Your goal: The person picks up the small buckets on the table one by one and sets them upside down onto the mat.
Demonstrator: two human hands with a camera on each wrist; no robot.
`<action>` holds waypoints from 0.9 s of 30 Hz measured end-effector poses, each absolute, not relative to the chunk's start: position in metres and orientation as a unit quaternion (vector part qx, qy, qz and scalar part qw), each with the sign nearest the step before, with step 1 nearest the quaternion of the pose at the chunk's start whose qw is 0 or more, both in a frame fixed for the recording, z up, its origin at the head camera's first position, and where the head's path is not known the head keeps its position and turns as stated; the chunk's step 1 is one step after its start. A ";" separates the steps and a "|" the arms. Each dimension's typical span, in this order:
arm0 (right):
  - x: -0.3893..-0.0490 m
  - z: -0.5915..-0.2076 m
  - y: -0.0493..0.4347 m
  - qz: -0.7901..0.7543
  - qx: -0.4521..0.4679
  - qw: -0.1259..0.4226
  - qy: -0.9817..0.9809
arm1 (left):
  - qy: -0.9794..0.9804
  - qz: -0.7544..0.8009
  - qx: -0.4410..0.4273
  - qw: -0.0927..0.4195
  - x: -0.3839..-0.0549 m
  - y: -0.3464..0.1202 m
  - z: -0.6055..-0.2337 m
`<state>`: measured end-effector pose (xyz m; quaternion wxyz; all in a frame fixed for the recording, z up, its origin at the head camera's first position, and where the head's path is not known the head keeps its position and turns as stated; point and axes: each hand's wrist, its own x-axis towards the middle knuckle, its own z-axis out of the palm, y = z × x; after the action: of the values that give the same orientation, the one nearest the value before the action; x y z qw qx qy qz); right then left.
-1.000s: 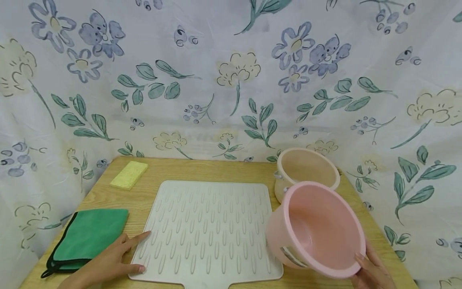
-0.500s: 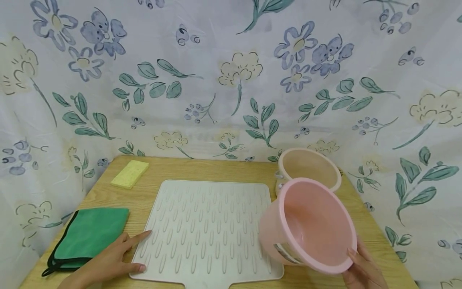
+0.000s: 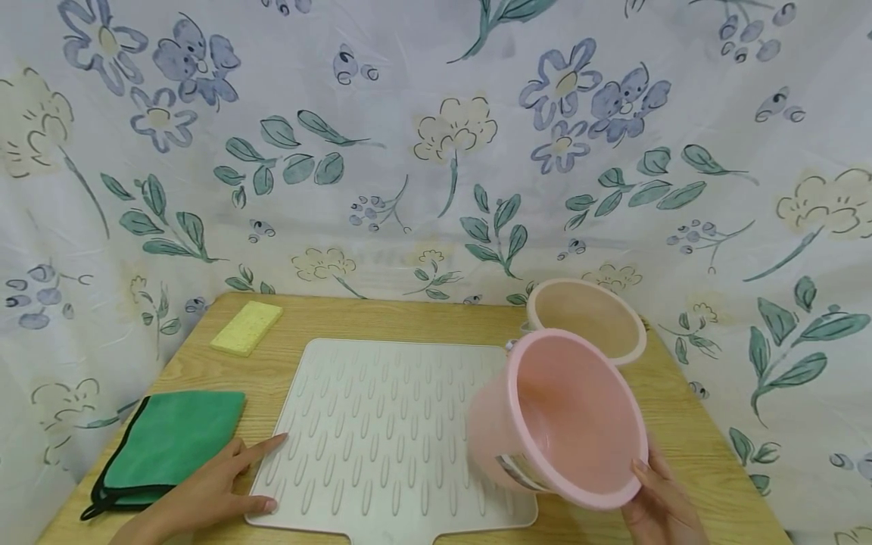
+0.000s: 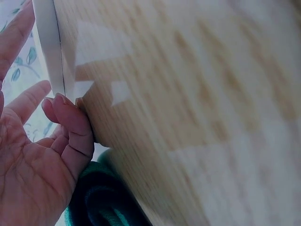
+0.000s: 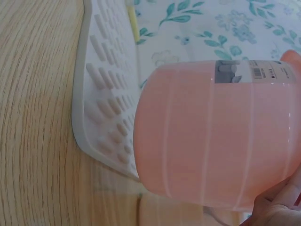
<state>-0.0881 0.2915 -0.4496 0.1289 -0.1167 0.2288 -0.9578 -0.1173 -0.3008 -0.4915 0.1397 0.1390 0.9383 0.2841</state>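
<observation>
My right hand (image 3: pixel 661 496) grips the rim of a pink bucket (image 3: pixel 489 435) at its lower right. The bucket is tilted, its mouth facing me and to the right. It stands in front of the right part of a white ridged board (image 3: pixel 381 424); whether they touch I cannot tell. In the right wrist view, the bucket's side carries a printed label (image 5: pixel 254 71). My left hand (image 3: pixel 204 492) touches the board's left edge with its thumb and straight index finger. Its other fingers look bent in the left wrist view, beside the board's edge.
A folded green cloth (image 3: pixel 180 435) with black trim lies beside the left hand. At the back left is a yellow sponge (image 3: pixel 247 328). A beige bucket (image 3: pixel 582 322) stands behind the pink one at the back right. Flowered sheeting (image 3: pixel 381 151) surrounds the wooden table (image 3: pixel 409 314).
My right hand has carried the pink bucket leftward and slightly up, further in front of the board's right side. The left hand and the board stay in place.
</observation>
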 end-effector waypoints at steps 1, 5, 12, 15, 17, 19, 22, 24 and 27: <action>-0.088 -0.449 0.289 -0.958 -0.121 0.128 0.227 | 0.938 0.285 0.140 0.140 -0.117 -0.301 -0.492; -0.091 -0.448 0.281 -0.958 -0.144 0.127 0.215 | 0.937 0.287 0.141 0.139 -0.117 -0.301 -0.491; -0.095 -0.448 0.270 -0.955 -0.190 0.142 0.181 | 0.941 0.277 0.134 0.143 -0.117 -0.301 -0.490; -0.097 -0.449 0.266 -0.953 -0.205 0.153 0.160 | 0.942 0.274 0.130 0.146 -0.117 -0.300 -0.490; -0.099 -0.450 0.263 -0.952 -0.212 0.157 0.152 | 0.942 0.274 0.130 0.146 -0.117 -0.300 -0.489; -0.100 -0.451 0.260 -0.952 -0.213 0.158 0.151 | 0.942 0.275 0.131 0.144 -0.117 -0.300 -0.490; -0.101 -0.453 0.256 -0.953 -0.213 0.160 0.145 | 0.942 0.276 0.130 0.141 -0.117 -0.299 -0.490; -0.101 -0.454 0.253 -0.954 -0.209 0.158 0.143 | 0.942 0.277 0.131 0.140 -0.118 -0.299 -0.491; -0.102 -0.455 0.249 -0.956 -0.203 0.158 0.139 | 0.942 0.278 0.130 0.139 -0.118 -0.300 -0.492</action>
<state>-0.1018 0.2493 -0.4551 0.1579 -0.2027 0.1388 -0.9564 -0.1182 -0.2999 -0.4920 0.1386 0.1296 0.9415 0.2784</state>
